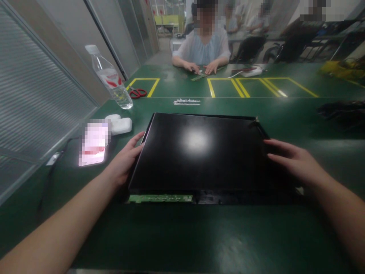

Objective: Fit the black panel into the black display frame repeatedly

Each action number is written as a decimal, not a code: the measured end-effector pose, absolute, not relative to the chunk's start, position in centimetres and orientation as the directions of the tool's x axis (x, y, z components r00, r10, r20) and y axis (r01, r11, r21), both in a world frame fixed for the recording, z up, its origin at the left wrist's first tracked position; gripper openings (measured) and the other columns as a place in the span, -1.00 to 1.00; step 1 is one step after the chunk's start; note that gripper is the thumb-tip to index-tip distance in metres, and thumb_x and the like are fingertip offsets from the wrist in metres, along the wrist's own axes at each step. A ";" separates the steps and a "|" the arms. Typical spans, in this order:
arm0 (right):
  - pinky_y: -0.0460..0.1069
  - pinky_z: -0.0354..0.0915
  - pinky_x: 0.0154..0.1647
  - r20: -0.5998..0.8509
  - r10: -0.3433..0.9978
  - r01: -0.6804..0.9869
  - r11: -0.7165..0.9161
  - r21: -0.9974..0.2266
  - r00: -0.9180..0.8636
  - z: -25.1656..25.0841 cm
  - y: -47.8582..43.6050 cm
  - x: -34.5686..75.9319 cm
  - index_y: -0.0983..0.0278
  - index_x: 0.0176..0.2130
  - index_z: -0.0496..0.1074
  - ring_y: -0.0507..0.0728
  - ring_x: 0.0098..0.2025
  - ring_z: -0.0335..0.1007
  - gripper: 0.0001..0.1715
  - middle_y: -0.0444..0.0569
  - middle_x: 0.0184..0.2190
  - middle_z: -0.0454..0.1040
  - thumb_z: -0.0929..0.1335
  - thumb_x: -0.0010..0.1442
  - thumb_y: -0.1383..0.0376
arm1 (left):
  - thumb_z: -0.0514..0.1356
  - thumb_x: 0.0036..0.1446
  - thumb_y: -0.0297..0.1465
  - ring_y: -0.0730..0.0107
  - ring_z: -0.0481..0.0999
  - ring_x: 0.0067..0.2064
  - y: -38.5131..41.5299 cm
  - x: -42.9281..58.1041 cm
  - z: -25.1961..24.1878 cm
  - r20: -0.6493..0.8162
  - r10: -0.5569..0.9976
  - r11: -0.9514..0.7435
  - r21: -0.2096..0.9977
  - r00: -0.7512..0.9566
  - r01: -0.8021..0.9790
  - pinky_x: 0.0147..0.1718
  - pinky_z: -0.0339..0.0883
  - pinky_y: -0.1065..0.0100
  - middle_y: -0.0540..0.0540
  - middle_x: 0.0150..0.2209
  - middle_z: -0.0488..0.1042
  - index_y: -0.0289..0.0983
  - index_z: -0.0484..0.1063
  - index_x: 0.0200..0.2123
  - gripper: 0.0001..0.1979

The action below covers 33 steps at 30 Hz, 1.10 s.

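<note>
Steadying the black screen [199,163] on the green table [182,239] before me, I have my left hand [124,161] against its left edge; whether those fingers curl underneath is hidden, so I can't tell how firm that hold is. My right hand [295,160] is at the opposite side, fingers parted, and the darkness there hides whether they clasp anything. The screen seems to sit askew over a black frame [261,130], so a push from one side alone could slide it more out of line or scrape its glossy face. A green circuit strip [159,198] lies exposed along the near edge; pressing down or dragging toward me could crack it.
</note>
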State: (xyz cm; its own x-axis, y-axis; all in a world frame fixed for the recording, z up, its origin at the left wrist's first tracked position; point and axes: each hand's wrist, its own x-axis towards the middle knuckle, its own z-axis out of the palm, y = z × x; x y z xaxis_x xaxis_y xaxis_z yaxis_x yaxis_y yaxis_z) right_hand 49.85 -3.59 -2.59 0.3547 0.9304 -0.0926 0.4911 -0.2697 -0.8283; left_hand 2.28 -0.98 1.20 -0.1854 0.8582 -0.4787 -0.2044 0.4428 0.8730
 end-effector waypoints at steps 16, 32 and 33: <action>0.37 0.07 0.50 -0.115 0.938 0.547 -0.287 -0.786 0.327 -2.9 -3.5 50.2 0.03 0.11 0.65 0.50 0.41 0.32 -0.17 -0.01 0.37 0.46 0.54 -0.19 -0.03 | 0.37 0.20 -0.43 0.26 0.70 -0.32 -1.5 2.9 1.4 -0.340 0.918 0.319 0.939 -0.204 -0.131 -0.44 0.52 0.42 -0.16 -0.16 0.73 -0.22 0.51 0.29 -0.43; 0.44 -0.02 0.51 -0.060 0.989 0.741 -0.144 -0.655 0.139 -2.8 -3.9 50.4 -0.01 0.24 0.57 0.53 0.55 0.01 -0.08 0.14 0.46 0.31 0.52 -0.10 -0.11 | 0.44 0.09 -0.21 -0.13 0.63 0.16 -2.2 2.6 0.2 -0.175 0.984 0.172 0.982 -0.039 -0.084 0.08 0.55 0.11 -0.17 0.07 0.70 -0.17 0.57 0.26 -0.36; 0.44 -0.04 0.51 -0.052 0.991 0.760 -0.128 -0.638 0.123 -3.0 -3.9 50.5 0.01 0.26 0.55 0.52 0.56 -0.01 -0.06 0.17 0.47 0.29 0.51 -0.09 -0.12 | 0.47 0.05 -0.24 -0.13 0.61 0.18 -2.2 2.4 -0.1 -0.164 0.985 0.162 0.985 -0.043 -0.059 0.11 0.53 0.13 -0.17 0.11 0.69 -0.17 0.55 0.28 -0.31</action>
